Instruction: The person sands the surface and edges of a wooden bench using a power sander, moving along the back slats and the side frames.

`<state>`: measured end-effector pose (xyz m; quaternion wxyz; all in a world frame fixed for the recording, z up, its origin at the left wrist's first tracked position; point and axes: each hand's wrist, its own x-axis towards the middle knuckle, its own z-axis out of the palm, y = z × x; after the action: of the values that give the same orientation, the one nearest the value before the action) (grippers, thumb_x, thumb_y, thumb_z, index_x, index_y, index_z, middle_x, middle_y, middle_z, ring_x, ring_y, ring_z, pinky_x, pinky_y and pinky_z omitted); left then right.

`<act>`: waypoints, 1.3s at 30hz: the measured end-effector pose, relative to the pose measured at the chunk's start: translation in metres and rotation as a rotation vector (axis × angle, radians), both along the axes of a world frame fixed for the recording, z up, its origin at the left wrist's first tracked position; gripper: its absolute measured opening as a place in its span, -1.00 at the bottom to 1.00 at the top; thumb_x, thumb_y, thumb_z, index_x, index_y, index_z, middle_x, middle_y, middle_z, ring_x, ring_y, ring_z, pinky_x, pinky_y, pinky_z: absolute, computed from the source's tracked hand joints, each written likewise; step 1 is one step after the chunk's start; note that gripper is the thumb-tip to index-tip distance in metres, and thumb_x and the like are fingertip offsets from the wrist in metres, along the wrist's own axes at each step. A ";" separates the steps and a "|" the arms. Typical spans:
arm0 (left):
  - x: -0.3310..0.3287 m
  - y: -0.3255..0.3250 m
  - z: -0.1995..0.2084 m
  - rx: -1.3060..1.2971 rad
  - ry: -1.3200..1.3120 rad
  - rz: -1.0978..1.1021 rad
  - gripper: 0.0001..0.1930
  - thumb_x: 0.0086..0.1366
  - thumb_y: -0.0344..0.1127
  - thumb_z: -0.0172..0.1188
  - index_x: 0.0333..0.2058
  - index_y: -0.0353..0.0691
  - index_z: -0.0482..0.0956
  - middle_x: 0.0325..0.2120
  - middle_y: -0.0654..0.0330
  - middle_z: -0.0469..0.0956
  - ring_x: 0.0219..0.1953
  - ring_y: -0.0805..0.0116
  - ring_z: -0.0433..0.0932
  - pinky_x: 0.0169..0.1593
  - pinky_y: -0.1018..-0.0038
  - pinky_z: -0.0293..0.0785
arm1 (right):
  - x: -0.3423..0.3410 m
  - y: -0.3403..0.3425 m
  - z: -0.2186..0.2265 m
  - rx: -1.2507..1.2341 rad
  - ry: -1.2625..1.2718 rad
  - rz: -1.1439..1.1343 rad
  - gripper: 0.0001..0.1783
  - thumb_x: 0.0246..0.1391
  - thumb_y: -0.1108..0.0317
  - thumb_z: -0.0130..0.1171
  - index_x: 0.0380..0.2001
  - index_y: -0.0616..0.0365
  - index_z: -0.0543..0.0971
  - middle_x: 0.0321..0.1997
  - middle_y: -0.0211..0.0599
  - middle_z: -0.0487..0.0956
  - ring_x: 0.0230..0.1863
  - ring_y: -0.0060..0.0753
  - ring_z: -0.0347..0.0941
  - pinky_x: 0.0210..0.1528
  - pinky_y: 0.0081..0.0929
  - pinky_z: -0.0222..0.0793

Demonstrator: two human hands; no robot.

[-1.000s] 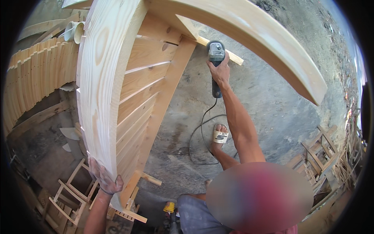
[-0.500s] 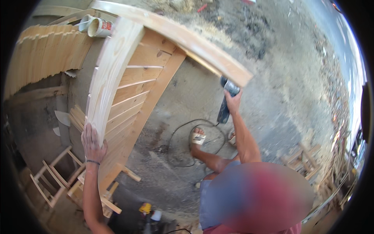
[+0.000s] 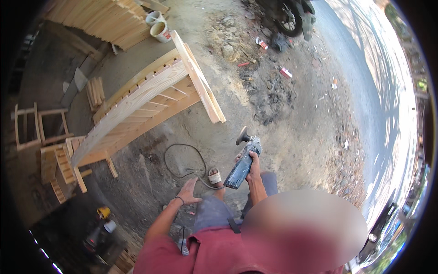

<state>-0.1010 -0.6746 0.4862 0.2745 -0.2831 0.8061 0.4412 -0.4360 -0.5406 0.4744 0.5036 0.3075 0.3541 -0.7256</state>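
My right hand [image 3: 253, 167] is wrapped round the body of a blue-and-black angle grinder [image 3: 244, 162]. A round disc [image 3: 242, 135] sits at the grinder's far end, apart from the wood. My left hand [image 3: 187, 191] is in front of my body, thumb apart from the fingers, holding nothing. Its nearest thing is the dark power cord [image 3: 189, 146], which loops over the ground. Ahead and to the left stands a long slatted wooden frame [image 3: 132, 116] of pale boards, with a crosswise end board [image 3: 200, 84] at its far end. Neither hand touches it.
Stacked boards [image 3: 100, 18] and white buckets [image 3: 159, 31] are at the far left. Small wooden frames [image 3: 43, 125] stand at the left. A yellow-and-black tool [image 3: 104, 213] lies at the lower left. Scattered litter [image 3: 286, 72] and a motorbike wheel [image 3: 292, 20] are at the far side.
My left hand has let go of the wooden frame and come back toward my body. The grinder has moved away from under the end board, nearer to me. The view has shifted.
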 end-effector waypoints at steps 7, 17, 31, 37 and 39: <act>-0.160 0.054 0.015 0.013 -0.304 0.579 -0.23 0.03 0.14 0.41 0.10 -0.25 0.45 0.01 -0.15 0.49 0.17 -0.09 0.41 0.27 0.15 0.33 | -0.149 0.019 0.085 -0.152 0.016 0.113 -0.36 0.10 -0.07 0.26 -0.05 0.34 0.47 -0.27 -0.08 0.60 -0.27 -0.16 0.60 -0.15 -0.27 0.60; -0.347 0.052 -0.040 -0.301 0.401 -0.014 -0.46 0.10 -0.20 0.32 0.12 0.08 0.52 0.20 0.13 0.43 0.29 -0.04 0.31 0.27 0.15 0.37 | -0.355 -0.030 0.261 -0.708 -0.510 -0.124 -0.28 0.06 0.02 0.40 0.01 0.34 0.31 -0.10 -0.18 0.39 -0.06 -0.32 0.42 0.12 -0.32 0.47; -0.305 0.062 -0.009 0.082 -0.493 0.773 -0.56 0.26 0.00 0.17 -0.02 -0.15 0.65 -0.09 -0.09 0.65 0.05 0.00 0.60 0.13 0.14 0.52 | -0.617 -0.255 0.379 -1.200 0.605 0.217 -0.18 0.22 0.34 0.21 0.45 0.05 0.05 0.00 -0.35 0.47 -0.02 -0.36 0.52 0.15 -0.03 0.45; -0.372 -0.002 -0.036 0.058 -0.586 1.375 -0.55 0.40 0.00 0.07 0.02 -0.25 0.60 -0.05 -0.17 0.61 0.07 -0.12 0.57 0.14 0.10 0.50 | -0.685 -0.423 0.329 -0.808 1.028 0.203 -0.24 0.21 0.14 0.15 0.35 0.26 0.16 -0.03 -0.06 0.54 -0.15 -0.24 0.64 -0.19 -0.31 0.73; -0.395 0.007 -0.049 0.116 -0.608 1.328 -0.50 0.42 0.03 0.03 -0.01 -0.34 0.59 -0.05 -0.25 0.60 0.06 -0.18 0.57 0.14 0.07 0.50 | -0.672 -0.477 0.330 -0.697 0.800 0.342 -0.40 0.26 0.04 0.11 0.16 0.30 0.35 -0.04 -0.03 0.53 -0.15 -0.21 0.59 -0.20 -0.36 0.70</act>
<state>-0.4959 -0.6673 0.4369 0.1754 -0.8071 0.3282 0.4583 -1.1079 -1.0177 0.8047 0.5123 -0.2384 0.3018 -0.7679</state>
